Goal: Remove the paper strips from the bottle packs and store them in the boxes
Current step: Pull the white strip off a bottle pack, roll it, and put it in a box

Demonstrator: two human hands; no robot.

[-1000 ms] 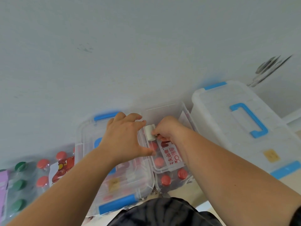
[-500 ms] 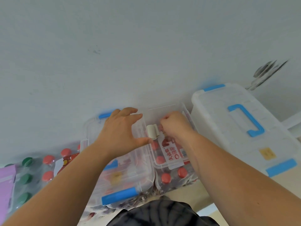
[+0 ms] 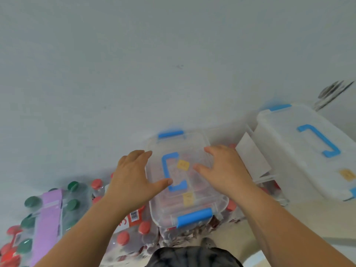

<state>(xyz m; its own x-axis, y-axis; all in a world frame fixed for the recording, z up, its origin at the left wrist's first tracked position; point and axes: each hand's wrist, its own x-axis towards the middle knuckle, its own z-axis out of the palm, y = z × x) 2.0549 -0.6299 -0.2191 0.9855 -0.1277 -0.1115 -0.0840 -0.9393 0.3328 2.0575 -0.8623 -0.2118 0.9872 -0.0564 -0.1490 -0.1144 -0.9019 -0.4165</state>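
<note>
A clear plastic box with its lid [image 3: 185,143] on, blue handle and blue clips, sits on a shrink-wrapped pack of red-capped bottles [image 3: 131,234]. My left hand [image 3: 133,180] rests on the lid's left edge, fingers spread, thumb by the blue handle. My right hand [image 3: 223,170] lies on the lid's right side, fingers straight. A white paper strip [image 3: 252,157] leans in the gap to the right of the box. Further left, a pack of green-capped bottles [image 3: 28,222] carries a purple paper strip [image 3: 49,222].
A larger white box [image 3: 308,151] with a blue handle and closed lid stands at the right. A plain pale wall fills the upper view. More red-capped bottles [image 3: 9,253] lie at the bottom left. A dark garment [image 3: 192,257] shows at the bottom centre.
My right hand let go of the rolled white strip inside the open box. The lid that was to the left now covers the box, with both hands flat on it.
</note>
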